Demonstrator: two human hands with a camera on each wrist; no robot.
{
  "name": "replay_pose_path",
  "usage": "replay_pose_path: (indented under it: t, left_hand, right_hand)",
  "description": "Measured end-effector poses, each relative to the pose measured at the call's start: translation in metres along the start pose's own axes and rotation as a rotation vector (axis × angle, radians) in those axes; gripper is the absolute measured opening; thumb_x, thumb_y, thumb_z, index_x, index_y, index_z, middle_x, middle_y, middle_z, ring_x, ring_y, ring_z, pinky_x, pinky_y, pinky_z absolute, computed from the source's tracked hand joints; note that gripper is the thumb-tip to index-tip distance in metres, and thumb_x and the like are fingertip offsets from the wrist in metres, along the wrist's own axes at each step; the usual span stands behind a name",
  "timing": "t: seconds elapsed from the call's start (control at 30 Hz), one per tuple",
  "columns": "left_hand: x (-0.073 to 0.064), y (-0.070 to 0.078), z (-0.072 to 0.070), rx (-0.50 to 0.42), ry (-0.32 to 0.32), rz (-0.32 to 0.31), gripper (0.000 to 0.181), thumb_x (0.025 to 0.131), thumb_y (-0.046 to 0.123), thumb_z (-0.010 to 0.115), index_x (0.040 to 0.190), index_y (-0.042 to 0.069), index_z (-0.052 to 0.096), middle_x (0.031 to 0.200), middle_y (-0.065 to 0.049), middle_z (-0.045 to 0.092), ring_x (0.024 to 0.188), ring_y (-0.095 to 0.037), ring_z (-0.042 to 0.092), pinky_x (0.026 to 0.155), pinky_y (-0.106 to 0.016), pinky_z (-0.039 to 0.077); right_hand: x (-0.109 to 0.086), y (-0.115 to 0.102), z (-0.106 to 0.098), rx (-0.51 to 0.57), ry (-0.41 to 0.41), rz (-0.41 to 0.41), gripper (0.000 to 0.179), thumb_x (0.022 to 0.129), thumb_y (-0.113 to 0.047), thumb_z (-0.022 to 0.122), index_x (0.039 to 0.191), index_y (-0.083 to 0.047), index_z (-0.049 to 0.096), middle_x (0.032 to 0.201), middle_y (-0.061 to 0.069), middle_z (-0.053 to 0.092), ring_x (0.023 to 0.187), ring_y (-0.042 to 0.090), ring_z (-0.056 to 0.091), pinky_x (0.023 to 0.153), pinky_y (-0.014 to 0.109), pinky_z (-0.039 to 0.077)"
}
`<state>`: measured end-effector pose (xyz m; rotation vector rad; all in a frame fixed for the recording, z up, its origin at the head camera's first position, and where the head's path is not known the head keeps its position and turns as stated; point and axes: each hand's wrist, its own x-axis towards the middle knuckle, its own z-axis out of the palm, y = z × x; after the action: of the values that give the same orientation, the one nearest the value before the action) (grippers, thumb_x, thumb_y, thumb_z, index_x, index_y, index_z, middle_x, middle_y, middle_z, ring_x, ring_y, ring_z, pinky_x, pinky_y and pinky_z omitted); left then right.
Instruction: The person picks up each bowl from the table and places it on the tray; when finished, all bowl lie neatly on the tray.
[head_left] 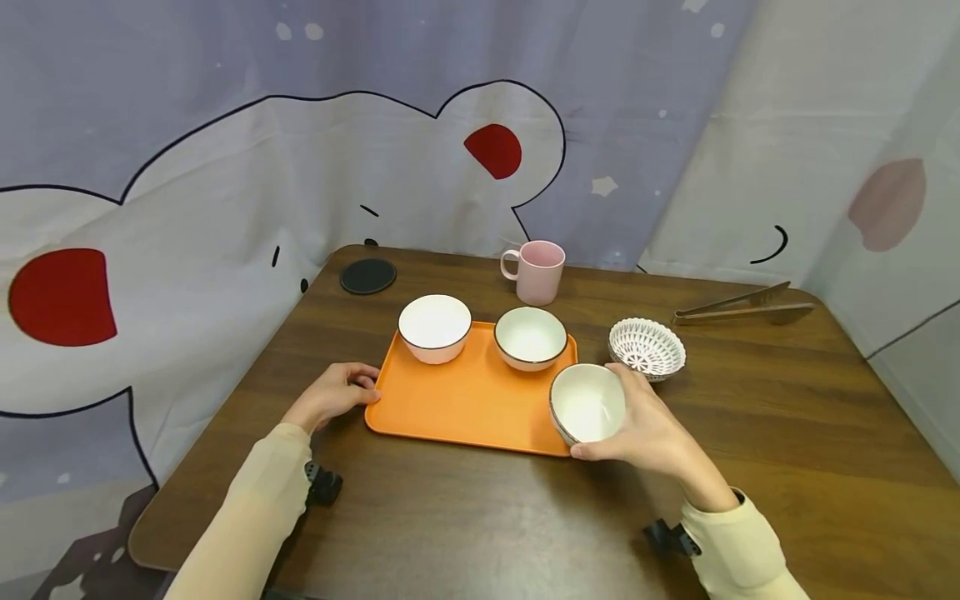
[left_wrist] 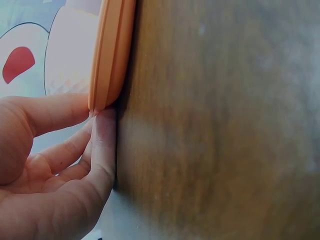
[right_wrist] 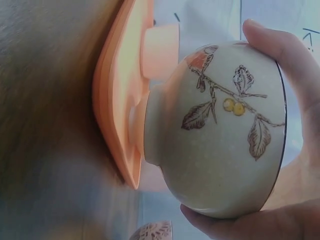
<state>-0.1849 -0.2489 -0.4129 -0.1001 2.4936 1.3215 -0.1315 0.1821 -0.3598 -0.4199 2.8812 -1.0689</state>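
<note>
My right hand (head_left: 647,423) grips a cream bowl (right_wrist: 225,135) by its sides, thumb and fingers spread across it. Painted leaves and yellow berries decorate that bowl, which is over the tray's front right corner in the head view. At the left, my left hand (head_left: 335,395) pinches the edge of an orange tray (head_left: 457,408), thumb at the rim and a finger beneath, as the left wrist view shows. A white bowl with a dark rim (head_left: 435,329) stands at the tray's back left. Another dark-rimmed bowl (head_left: 530,338), pale inside, stands at its back right.
A white openwork basket (head_left: 647,347) sits right of the tray, close to my right hand. Behind the tray are a pink mug (head_left: 540,272) and a round black coaster (head_left: 367,276). Metal tongs (head_left: 742,305) lie at the back right. A printed curtain (head_left: 375,167) hangs behind the table.
</note>
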Motion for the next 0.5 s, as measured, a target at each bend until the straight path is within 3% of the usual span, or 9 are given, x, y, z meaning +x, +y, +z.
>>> replay_pose_path:
  t: [0.5]
  left_hand:
    - [0.001, -0.001, 0.0, -0.006, 0.006, 0.0, 0.044, 0.091, 0.01, 0.065, 0.131, -0.003, 0.053, 0.098, -0.009, 0.054, 0.093, -0.023, 0.05, 0.083, -0.031, 0.042]
  right_hand:
    - [0.016, -0.018, 0.012, -0.004, -0.007, -0.026, 0.106, 0.05, -0.045, 0.093, 0.135, -0.006, 0.042, 0.122, 0.016, 0.048, 0.104, 0.03, 0.056, 0.087, 0.046, 0.047]
